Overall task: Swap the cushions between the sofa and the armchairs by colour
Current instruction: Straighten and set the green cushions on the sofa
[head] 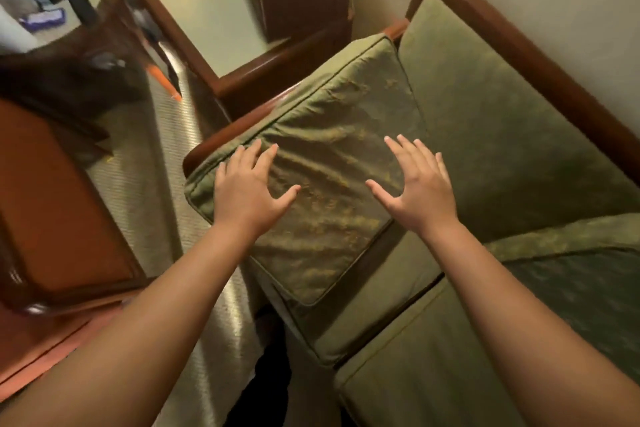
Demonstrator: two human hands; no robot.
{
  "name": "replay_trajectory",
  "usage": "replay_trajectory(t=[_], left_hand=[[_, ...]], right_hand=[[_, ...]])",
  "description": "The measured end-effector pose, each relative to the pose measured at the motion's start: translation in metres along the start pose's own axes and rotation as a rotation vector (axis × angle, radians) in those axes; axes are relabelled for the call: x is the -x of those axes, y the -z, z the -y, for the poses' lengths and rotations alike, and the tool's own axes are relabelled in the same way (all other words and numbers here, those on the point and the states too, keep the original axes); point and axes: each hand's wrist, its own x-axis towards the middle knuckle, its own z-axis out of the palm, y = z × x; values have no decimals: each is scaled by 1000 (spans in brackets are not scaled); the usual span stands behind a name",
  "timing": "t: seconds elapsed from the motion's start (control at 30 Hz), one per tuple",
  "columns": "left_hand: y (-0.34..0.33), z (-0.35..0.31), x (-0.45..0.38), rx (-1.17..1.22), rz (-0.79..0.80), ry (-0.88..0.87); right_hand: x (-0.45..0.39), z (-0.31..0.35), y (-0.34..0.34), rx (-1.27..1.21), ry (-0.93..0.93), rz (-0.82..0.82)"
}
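Both hands — left hand [250,189], right hand [417,189] — lie fingers spread on the green cushion [332,163]; neither grip pinches it; it leans on the sofa [502,135] arm.

Creased sheeny cloth cushion [325,163]; glossy wooden frame [519,42].

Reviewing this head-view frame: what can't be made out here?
- Head view: items on the glass-topped table, upper left, are motion-blurred.
- Whether left hand and right hand touch the green cushion: unclear.
- Darker cushion cut off by right edge.
- Sofa's full length out of frame.
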Motion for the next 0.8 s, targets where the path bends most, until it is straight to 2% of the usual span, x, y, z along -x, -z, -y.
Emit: replay_trajectory(t=[0.17,0.4,0.53,0.63,0.8], left_hand=[[1,46,-40,-22,37,53],[-30,53,-74,15,118,99],[-47,45,-75,40,40,111],[-52,33,-71,-9,-37,68],[-46,-2,-74,-128,-65,-47]], right_hand=[[-77,43,-25,74,124,52],[-161,66,-53,225,323,96],[-187,56,-58,338,435,191],[-182,42,-50,350,507,62],[-158,17,-20,273,462,-134]])
